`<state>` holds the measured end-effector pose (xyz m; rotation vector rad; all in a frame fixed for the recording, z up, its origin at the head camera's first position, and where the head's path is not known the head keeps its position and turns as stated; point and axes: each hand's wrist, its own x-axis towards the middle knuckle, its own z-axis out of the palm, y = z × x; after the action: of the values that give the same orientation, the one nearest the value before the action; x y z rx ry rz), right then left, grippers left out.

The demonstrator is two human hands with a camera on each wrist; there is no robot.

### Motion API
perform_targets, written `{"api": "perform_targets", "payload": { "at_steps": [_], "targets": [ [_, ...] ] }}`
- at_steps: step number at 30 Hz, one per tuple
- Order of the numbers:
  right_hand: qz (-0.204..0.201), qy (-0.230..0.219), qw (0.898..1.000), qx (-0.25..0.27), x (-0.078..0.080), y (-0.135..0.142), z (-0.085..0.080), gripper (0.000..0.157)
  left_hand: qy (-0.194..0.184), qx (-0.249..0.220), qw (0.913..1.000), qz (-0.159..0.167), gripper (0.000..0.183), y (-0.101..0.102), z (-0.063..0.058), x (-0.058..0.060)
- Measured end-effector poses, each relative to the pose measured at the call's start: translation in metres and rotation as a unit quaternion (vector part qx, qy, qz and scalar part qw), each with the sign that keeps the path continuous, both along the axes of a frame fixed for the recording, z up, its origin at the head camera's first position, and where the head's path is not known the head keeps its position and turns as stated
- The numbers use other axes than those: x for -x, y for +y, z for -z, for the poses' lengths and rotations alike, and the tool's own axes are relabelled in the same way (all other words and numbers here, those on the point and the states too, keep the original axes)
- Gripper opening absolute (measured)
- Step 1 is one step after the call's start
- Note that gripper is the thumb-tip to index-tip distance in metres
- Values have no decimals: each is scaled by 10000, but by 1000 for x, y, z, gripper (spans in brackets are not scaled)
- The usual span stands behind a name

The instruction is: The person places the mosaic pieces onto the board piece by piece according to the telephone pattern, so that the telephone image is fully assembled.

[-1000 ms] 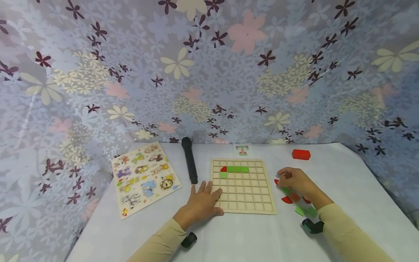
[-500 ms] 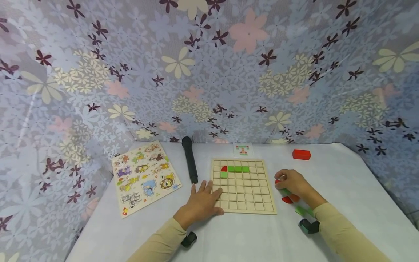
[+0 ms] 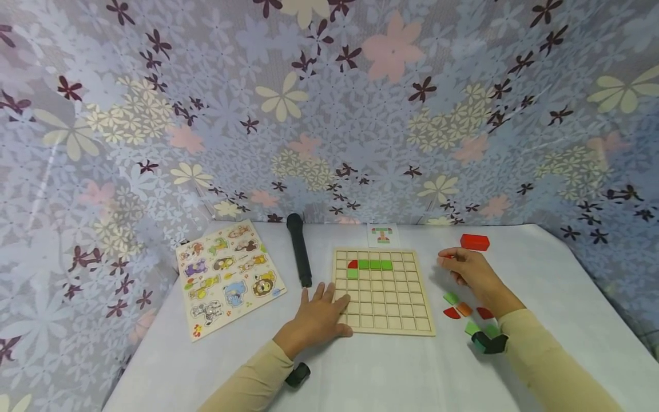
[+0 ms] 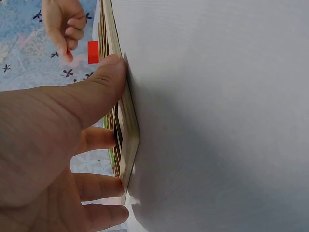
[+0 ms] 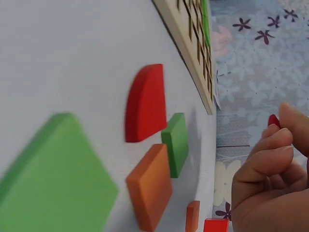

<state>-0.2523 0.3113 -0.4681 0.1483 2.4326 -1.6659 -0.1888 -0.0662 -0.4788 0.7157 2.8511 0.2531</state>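
Note:
My left hand (image 3: 315, 319) rests with fingers spread at the lower left corner of a wooden grid board (image 3: 390, 297). In the left wrist view its thumb (image 4: 104, 79) lies along the board's edge. On the board sit a red quarter-circle tile (image 3: 353, 264), a row of green square tiles (image 3: 375, 264) and one green tile (image 3: 352, 274) below the red one. Off the board's right side, my right hand (image 3: 471, 273) is raised above the table and pinches a small red tile (image 5: 273, 120) between thumb and forefinger, mostly hidden by the fingertips.
Loose tiles lie below my right hand: a red quarter circle (image 3: 451, 313), an orange square (image 3: 464, 309), a green one (image 3: 451, 297) and others. A red block (image 3: 474, 242), a pattern card (image 3: 382, 235), a black microphone (image 3: 300, 252) and an animal puzzle board (image 3: 229, 280) stand around.
My right hand has picked up a red tile from the loose tiles and lifted it up and away from them. My left hand has stayed at the board.

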Motion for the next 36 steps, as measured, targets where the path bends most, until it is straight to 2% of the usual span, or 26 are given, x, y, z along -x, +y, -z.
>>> {"api": "perform_targets", "payload": {
  "at_steps": [3,8,14,19,23,27,31,34,36],
  "targets": [
    [205,22,9992,336,4,2,0,61,39,17,10000,21,78,-1,0,0],
    [389,-89,9967,702,8,2,2,63,98,36,9999,18,78,0,1,0],
    [260,-186,9931,1128,12,-4,1,63,127,51,9999,31,78,0,-1,-1],
    [195,-131,9952,951,18,-13,4,64,112,51,9999,17,77,0,-2,-2],
    [277,-168,9961,818,26,-24,8,54,81,57,10000,0,77,1,-1,-2],
    [192,-233,9959,856,33,-39,12,44,69,63,10000,-12,77,1,-1,-1],
    [33,-234,9971,729,36,-55,16,43,78,71,9999,-5,77,1,-1,-1],
    [-60,-218,9989,419,39,-66,19,44,73,76,9999,0,77,1,-1,-1],
    [-145,-91,9998,-34,40,-71,21,45,60,79,10000,1,77,1,-1,0]
  ]
}}
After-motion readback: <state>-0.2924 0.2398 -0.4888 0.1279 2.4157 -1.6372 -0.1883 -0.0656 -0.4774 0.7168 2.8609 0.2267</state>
